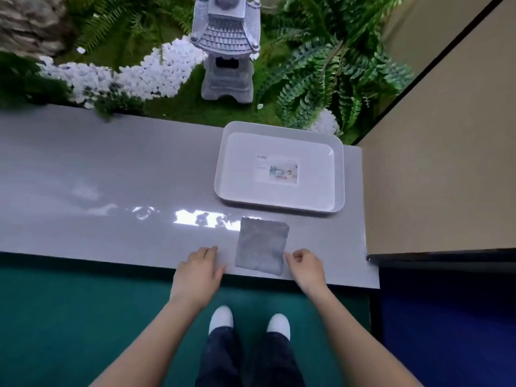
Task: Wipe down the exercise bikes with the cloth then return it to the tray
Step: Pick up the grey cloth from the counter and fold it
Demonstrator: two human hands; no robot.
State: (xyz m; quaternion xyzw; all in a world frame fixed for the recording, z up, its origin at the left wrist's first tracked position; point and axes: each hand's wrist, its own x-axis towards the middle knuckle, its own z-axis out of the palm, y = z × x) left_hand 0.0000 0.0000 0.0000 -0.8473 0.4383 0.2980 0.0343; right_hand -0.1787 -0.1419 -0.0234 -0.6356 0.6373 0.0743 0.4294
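A grey folded cloth [261,245] lies flat on the grey counter [111,177], close to its front edge. Just behind it stands a white tray [339,174] with a printed label stuck inside and nothing else in it. My left hand [199,270] rests palm down on the counter a little left of the cloth, fingers extended, holding nothing. My right hand [305,265] sits at the cloth's right edge with fingers curled; its fingertips are at the cloth's border, and a grip is not visible. No exercise bike is in view.
Behind the counter is a garden display with a stone lantern [227,48], white pebbles [156,71] and ferns [329,74]. A beige wall [441,163] closes the right side. Green floor [69,317] lies under my feet, blue floor [446,331] at the right.
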